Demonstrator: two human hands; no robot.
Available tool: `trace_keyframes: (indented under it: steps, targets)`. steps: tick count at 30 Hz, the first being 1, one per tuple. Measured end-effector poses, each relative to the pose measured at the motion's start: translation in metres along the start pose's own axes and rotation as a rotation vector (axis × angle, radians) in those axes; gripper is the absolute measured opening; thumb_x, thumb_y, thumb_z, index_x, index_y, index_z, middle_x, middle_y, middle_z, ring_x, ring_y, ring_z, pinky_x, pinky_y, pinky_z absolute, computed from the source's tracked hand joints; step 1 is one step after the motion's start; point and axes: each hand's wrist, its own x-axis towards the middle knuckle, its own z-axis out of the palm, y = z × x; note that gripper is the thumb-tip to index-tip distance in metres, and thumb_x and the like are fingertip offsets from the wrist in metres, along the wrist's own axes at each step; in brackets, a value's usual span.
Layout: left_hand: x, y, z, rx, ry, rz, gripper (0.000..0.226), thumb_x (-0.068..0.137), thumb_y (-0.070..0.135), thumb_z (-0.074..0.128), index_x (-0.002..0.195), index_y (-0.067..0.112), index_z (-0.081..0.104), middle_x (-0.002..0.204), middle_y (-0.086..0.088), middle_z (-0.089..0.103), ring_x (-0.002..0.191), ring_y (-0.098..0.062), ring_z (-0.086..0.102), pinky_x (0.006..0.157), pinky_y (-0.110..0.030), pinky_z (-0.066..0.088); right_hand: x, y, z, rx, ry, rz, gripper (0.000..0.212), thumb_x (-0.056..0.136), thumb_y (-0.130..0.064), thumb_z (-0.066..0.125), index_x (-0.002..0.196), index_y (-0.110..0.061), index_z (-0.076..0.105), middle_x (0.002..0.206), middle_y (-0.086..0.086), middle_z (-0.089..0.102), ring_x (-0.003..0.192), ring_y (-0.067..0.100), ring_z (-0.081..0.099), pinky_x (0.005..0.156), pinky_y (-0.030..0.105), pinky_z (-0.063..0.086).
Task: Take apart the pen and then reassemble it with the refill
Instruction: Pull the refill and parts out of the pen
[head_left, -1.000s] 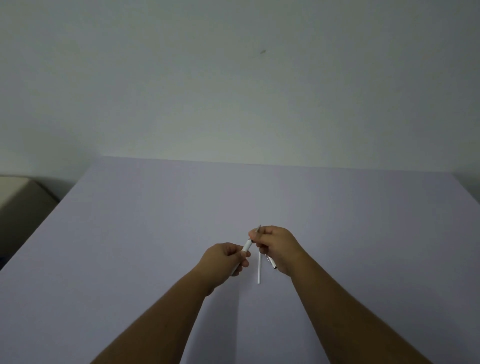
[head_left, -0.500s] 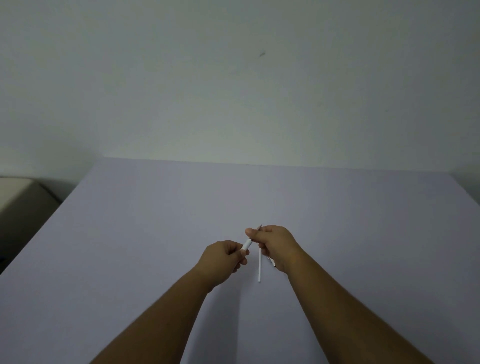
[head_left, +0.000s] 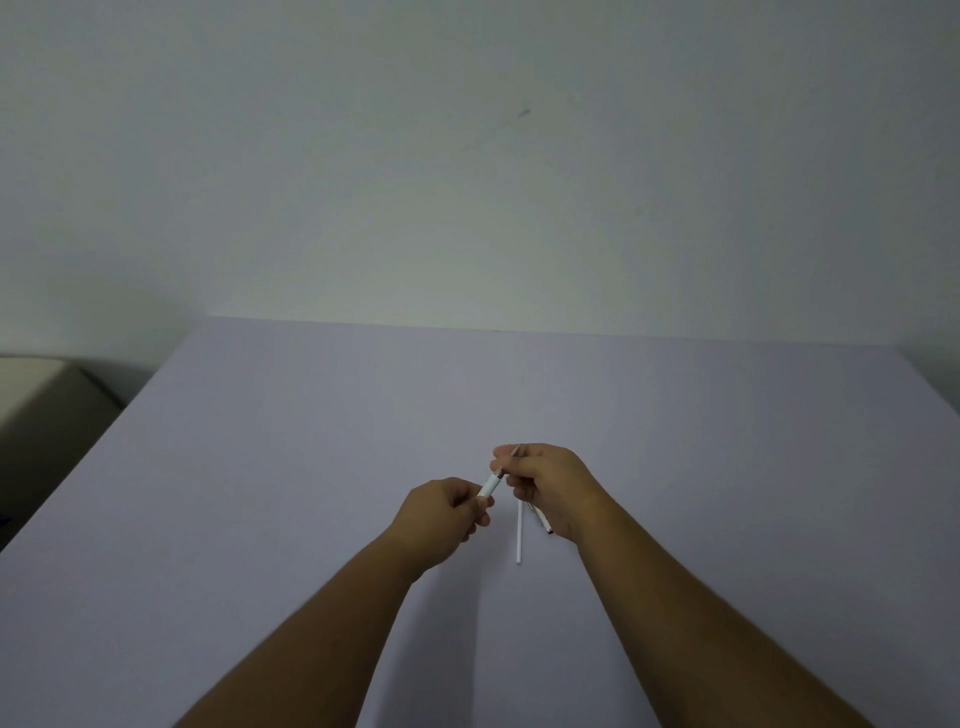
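The person's left hand (head_left: 441, 512) is closed around the white pen barrel (head_left: 489, 487), holding it tilted up and to the right so that its open end faces the other hand. The right hand (head_left: 545, 483) pinches a small part at that end between thumb and forefinger; a thin greyish tip (head_left: 516, 450) shows above the fingers, probably the nose piece or the point of the refill inside it, though it is too small to tell which. Both grips are therefore closed, the left on the barrel and the right on the tip part, and the two hands meet just above the pale lilac surface (head_left: 260, 467).

A slim white refill tube (head_left: 519, 535) lies on the surface just near of the right hand, pointing toward the person, and a second short piece (head_left: 540, 521) with a dark end lies just beside it, partly under the right palm. These look set down close by so they stay within reach.

Judging from the loose parts, the pen is taken apart and the hands are working at the barrel's front end. Steadying the barrel with one hand lets the other twist or align the small part.
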Motion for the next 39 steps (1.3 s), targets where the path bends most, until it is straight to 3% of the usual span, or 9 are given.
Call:
trace_keyframes:
  steps: [3,8,12,16,21,25,30,35,39]
  targets:
    - [-0.0009,0.0001,0.0004,0.000,-0.007,0.005,0.018,0.096,0.023,0.052,0.098,0.017,0.068,0.080,0.004,0.069,0.072,-0.013,0.059,0.074,-0.027,0.054,-0.0004,0.0011,-0.0007,-0.092,0.093,0.015,0.021,0.079,-0.028,0.074,0.081,-0.007,0.072,0.073,0.003,0.065,0.064,0.012,0.052,0.063,0.024,0.048]
    - [-0.0021,-0.0013,0.0003,0.014,-0.002,0.004,0.018,0.095,0.021,0.052,0.099,0.015,0.068,0.083,0.002,0.070,0.072,-0.013,0.059,0.070,-0.024,0.052,-0.0020,-0.0003,-0.0033,-0.005,0.019,-0.017,0.005,0.083,-0.009,0.067,0.085,-0.010,0.072,0.084,0.008,0.069,0.071,0.015,0.056,0.069,0.025,0.049]
    - [-0.0028,-0.0018,0.0010,0.014,-0.003,0.003,0.018,0.096,0.022,0.051,0.099,0.016,0.068,0.083,0.002,0.070,0.072,-0.013,0.059,0.069,-0.022,0.051,0.0000,0.0009,-0.0015,-0.109,0.114,0.023,0.036,0.079,-0.033,0.074,0.096,-0.002,0.071,0.079,0.002,0.067,0.069,0.012,0.054,0.074,0.028,0.050]
    - [-0.0023,-0.0031,0.0011,0.004,-0.004,0.010,0.017,0.095,0.021,0.052,0.098,0.016,0.068,0.079,0.004,0.069,0.068,-0.010,0.058,0.065,-0.018,0.050,-0.0002,-0.0005,-0.0017,-0.061,0.079,-0.008,0.007,0.083,-0.010,0.068,0.089,-0.008,0.072,0.085,0.012,0.067,0.069,0.013,0.054,0.067,0.024,0.047]
    - [-0.0007,-0.0031,0.0009,0.009,-0.008,0.008,0.016,0.095,0.021,0.052,0.097,0.017,0.068,0.078,0.006,0.069,0.067,-0.009,0.058,0.064,-0.017,0.049,0.0016,-0.0003,-0.0014,-0.134,0.122,0.026,0.034,0.077,-0.031,0.076,0.098,-0.004,0.071,0.081,0.004,0.065,0.070,0.013,0.054,0.069,0.026,0.048]
    - [0.0006,-0.0032,-0.0002,0.008,-0.007,0.004,0.017,0.095,0.021,0.053,0.097,0.016,0.069,0.079,0.005,0.069,0.067,-0.010,0.058,0.065,-0.018,0.050,0.0033,-0.0026,-0.0020,-0.074,0.080,0.001,0.008,0.081,-0.012,0.071,0.089,-0.009,0.072,0.078,0.004,0.065,0.068,0.014,0.054,0.066,0.024,0.048]
    - [0.0016,-0.0016,-0.0018,0.012,-0.001,0.001,0.019,0.095,0.021,0.052,0.100,0.015,0.069,0.080,0.004,0.069,0.068,-0.009,0.059,0.066,-0.018,0.050,0.0019,-0.0046,-0.0013,-0.135,0.104,0.026,0.031,0.076,-0.028,0.077,0.096,-0.006,0.072,0.084,0.003,0.067,0.070,0.013,0.055,0.070,0.027,0.050]
    - [0.0007,-0.0011,-0.0020,0.006,-0.002,-0.012,0.019,0.095,0.020,0.052,0.100,0.013,0.069,0.081,0.002,0.069,0.072,-0.014,0.059,0.073,-0.026,0.052,0.0017,-0.0068,-0.0016,-0.106,0.069,0.005,0.009,0.083,-0.009,0.068,0.090,-0.012,0.072,0.084,0.005,0.067,0.069,0.012,0.054,0.065,0.023,0.047]
    - [0.0006,-0.0012,-0.0013,0.013,-0.005,-0.009,0.018,0.096,0.021,0.051,0.098,0.015,0.068,0.082,0.002,0.069,0.073,-0.013,0.059,0.072,-0.025,0.052,0.0006,-0.0069,-0.0011,-0.122,0.100,0.035,0.024,0.079,-0.027,0.074,0.092,-0.008,0.071,0.080,0.002,0.068,0.070,0.013,0.055,0.072,0.026,0.051]
